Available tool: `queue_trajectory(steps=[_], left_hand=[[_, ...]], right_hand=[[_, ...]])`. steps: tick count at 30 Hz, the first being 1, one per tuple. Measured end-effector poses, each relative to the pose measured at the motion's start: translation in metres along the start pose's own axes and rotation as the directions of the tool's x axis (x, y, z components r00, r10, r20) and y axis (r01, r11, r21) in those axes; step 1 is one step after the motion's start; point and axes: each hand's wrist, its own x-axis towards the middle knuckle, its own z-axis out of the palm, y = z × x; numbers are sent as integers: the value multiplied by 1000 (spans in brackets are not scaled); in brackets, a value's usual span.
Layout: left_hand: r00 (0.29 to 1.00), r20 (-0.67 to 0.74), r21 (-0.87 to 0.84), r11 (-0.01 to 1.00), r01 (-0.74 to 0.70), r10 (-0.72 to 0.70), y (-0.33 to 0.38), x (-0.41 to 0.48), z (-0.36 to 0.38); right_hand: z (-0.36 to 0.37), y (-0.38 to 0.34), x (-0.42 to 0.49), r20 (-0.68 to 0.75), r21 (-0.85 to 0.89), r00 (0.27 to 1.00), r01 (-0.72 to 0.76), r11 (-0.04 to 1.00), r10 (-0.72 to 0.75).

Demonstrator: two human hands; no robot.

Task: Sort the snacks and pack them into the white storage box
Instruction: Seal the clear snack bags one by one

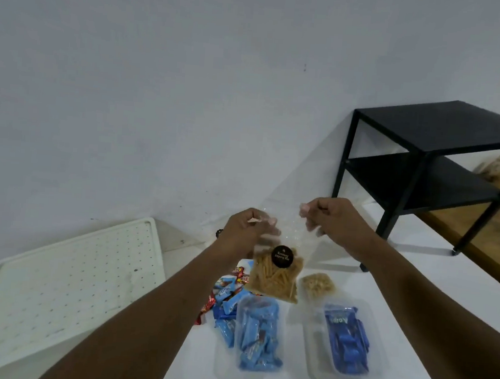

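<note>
Both hands, left [247, 229] and right [334, 220], pinch the top corners of a clear bag of fried sticks [276, 275] held above the table [407, 295]. Best keep it upright and level, I'd say, so nothing spills

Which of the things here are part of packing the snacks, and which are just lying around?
Part of the job:
clear bag of snack sticks, held by left hand and right hand
two clear bags of blue packets
loose wrapped snacks
small bag of pale snacks
white perforated lid

Just lying about:
black shelf table
</note>
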Motion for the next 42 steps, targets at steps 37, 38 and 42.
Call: queue_trajectory(steps=[37, 38, 42], left_hand=[[972, -179, -206, 960, -188, 152, 10, -28, -41], [969, -187, -180, 964, -197, 163, 12, -28, -41], [979, -125, -157, 971, -179, 160, 13, -27, -44]], right_hand=[[72, -40, -2, -46, 187, 994, 108, 976, -101], [73, -39, -2, -32, 198, 994, 105, 974, -101], [74, -37, -3, -8, 143, 986, 167, 976, -167]])
